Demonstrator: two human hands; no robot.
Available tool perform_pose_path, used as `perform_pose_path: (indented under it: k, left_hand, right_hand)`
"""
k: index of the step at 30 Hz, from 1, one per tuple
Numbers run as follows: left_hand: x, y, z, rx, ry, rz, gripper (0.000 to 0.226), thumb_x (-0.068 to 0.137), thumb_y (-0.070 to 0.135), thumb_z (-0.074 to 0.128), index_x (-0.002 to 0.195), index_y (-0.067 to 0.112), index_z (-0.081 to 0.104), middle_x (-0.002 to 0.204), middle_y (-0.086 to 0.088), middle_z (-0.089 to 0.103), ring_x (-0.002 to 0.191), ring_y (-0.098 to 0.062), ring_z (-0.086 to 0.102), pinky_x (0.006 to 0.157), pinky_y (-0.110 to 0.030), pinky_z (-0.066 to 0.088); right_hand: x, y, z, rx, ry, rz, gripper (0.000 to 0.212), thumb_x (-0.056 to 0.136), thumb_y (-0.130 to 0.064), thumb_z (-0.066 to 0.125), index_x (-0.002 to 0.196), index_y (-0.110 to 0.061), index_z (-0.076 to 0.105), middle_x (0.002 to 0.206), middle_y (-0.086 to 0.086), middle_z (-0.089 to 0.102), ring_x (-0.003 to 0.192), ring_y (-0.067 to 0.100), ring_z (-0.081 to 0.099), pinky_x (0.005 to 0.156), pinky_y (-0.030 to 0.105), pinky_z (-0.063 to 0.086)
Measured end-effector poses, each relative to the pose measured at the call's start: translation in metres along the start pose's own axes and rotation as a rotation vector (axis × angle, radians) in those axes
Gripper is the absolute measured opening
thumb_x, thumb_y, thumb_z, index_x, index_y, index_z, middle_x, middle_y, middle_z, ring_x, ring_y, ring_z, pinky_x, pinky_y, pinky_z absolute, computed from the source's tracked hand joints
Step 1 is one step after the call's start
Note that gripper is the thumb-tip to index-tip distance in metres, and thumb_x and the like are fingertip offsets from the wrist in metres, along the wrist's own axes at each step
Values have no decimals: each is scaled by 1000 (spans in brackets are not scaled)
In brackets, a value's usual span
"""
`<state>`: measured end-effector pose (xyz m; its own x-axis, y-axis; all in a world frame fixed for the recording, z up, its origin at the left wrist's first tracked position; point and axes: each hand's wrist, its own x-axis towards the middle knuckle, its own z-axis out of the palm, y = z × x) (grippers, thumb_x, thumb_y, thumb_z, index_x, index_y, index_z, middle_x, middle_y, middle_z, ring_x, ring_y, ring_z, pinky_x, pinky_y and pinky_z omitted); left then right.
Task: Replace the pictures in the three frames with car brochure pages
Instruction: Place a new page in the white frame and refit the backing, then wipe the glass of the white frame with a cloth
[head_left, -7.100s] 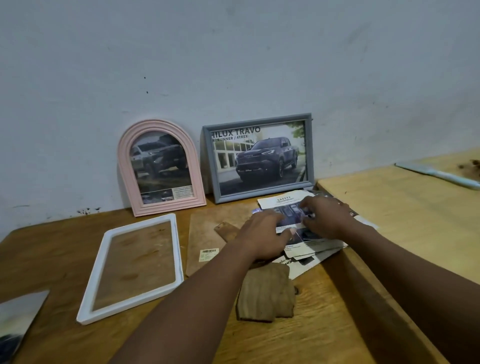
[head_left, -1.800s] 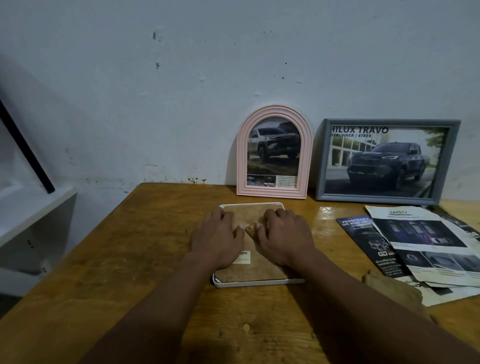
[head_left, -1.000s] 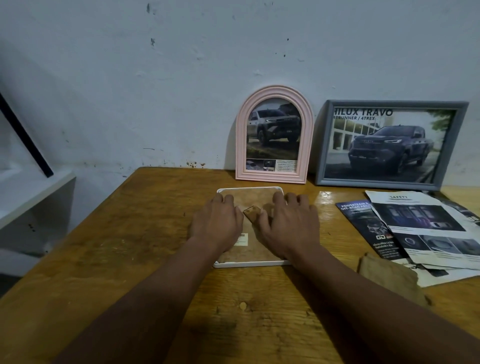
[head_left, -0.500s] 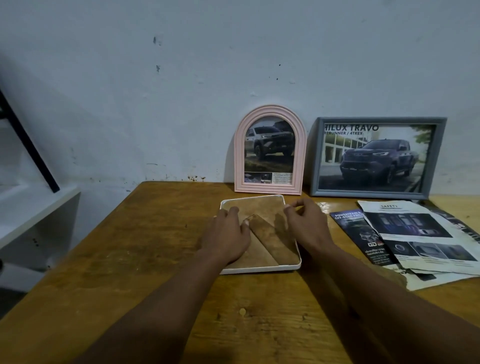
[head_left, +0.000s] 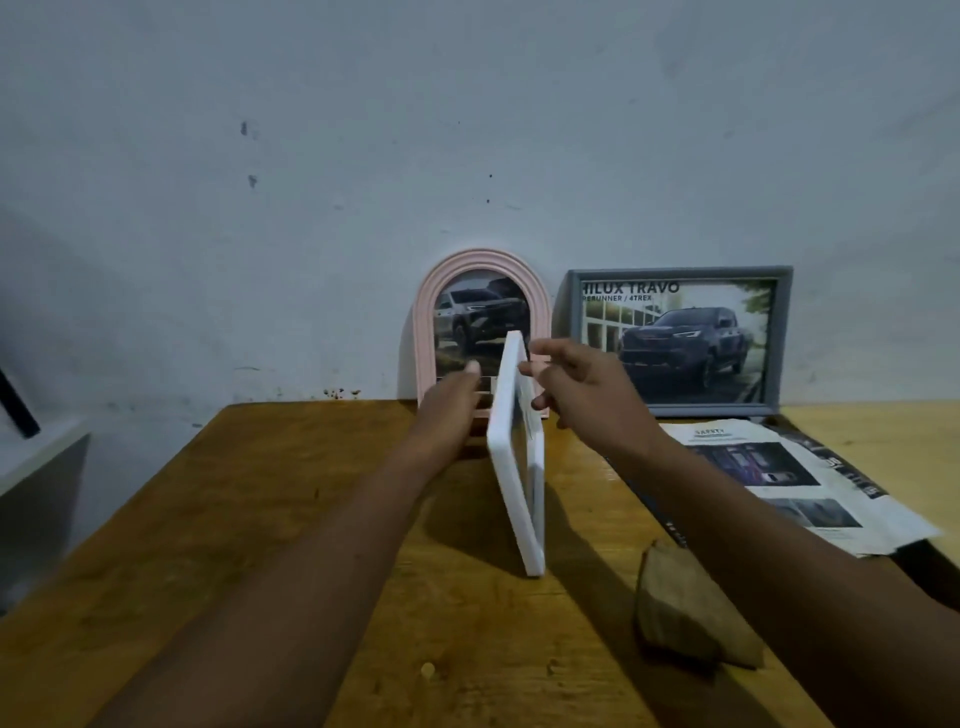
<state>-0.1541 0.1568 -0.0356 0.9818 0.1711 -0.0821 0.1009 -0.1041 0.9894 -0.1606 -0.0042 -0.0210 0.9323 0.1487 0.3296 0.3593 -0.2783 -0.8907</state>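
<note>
**Third frame going upright**

Holding the white frame (head_left: 514, 457) on its edge on the wooden surface (head_left: 260, 519), nearly upright with a slight tilt, just in front of the pink arched frame (head_left: 480, 257). Steadying it near the top corner with the right hand (head_left: 592, 400): thumb and forefinger closed on it, as far as can be judged (some blur there), and the other fingers loosely curled. Bracing its far side with the left hand (head_left: 447, 410), thumb up. Left fingers hidden behind the frame, so no telling the grip. Seen edge-on, with no view of the front and no saying yet of any page inside.

Judged close to the end. Already showing car pages: the pink arched frame and the grey frame (head_left: 680, 273), both leaning at the wall. Probably left to do: standing the white frame up beside those two. Lying to the right on the surface: spare brochure pages (head_left: 753, 462) and a brown folded piece (head_left: 691, 613), apart from all three frames.
</note>
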Motion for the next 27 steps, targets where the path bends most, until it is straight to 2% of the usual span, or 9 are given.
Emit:
perform_pose_path:
  k: [3,6,8,11,13,15,17,20,27]
  left_hand:
    - [-6,13,-38,-159,10,-79,39,104,50,42,126,21,56,103,-10,67,95,-32,68,86,-48,58]
    - [-14,5,-68,-12,-18,-102,36,101,47,51,115,16,62,100,-15,73,94,-36,71,82,-49,60]
    - [-16,-13,-74,51,-33,-129,33,100,45,56,115,16,65,96,-15,76,88,-36,75,78,-52,62]
    - [-20,-48,-68,142,-19,-139,28,101,47,54,122,29,56,117,-9,71,95,-30,73,81,-50,62]
    - [-19,-70,-61,290,-26,-97,42,102,47,49,142,35,44,137,-4,60,110,-25,66,83,-44,59]
    - [-22,-88,-54,465,-40,6,57,104,46,46,156,31,28,153,-3,45,130,-26,53,96,-43,53]
    - [-25,-103,-49,725,-46,85,67,103,53,41,161,31,14,167,-3,23,151,-30,26,117,-52,33]
    - [-32,-116,-41,989,-17,137,71,104,59,28,162,31,-1,170,-6,-1,156,-28,-3,124,-49,9]
    - [-40,-105,-32,1181,47,309,70,102,61,17,162,28,2,170,-7,1,156,-27,-5,125,-49,0]
  right_hand:
    - [-2,7,26,-85,-82,-33,39,101,-31,53,139,-28,49,129,-6,59,105,11,62,76,31,56]
    - [-9,32,45,-248,-114,12,38,98,-31,55,136,-27,48,127,-3,55,102,13,60,73,35,60]
    - [-16,53,52,-377,-131,73,45,95,-31,58,138,-24,45,131,2,54,109,19,57,82,43,59]
    - [-28,76,57,-579,-144,93,49,95,-34,57,140,-24,42,135,5,52,121,24,48,97,48,49]
    - [-32,83,57,-645,-123,69,46,97,-34,53,141,-23,42,135,5,52,122,23,45,100,46,45]
    - [-33,86,57,-686,-107,48,45,98,-34,52,141,-22,41,135,5,52,122,22,45,100,44,44]
    - [-31,86,54,-720,-114,45,44,99,-32,51,141,-21,41,135,6,53,122,23,46,100,43,43]
    - [-31,84,52,-750,-143,52,45,99,-32,50,142,-21,40,138,5,52,124,23,46,101,43,40]
    - [-45,68,30,-794,-212,83,47,93,-35,59,137,-25,47,135,3,54,123,23,48,102,49,42]
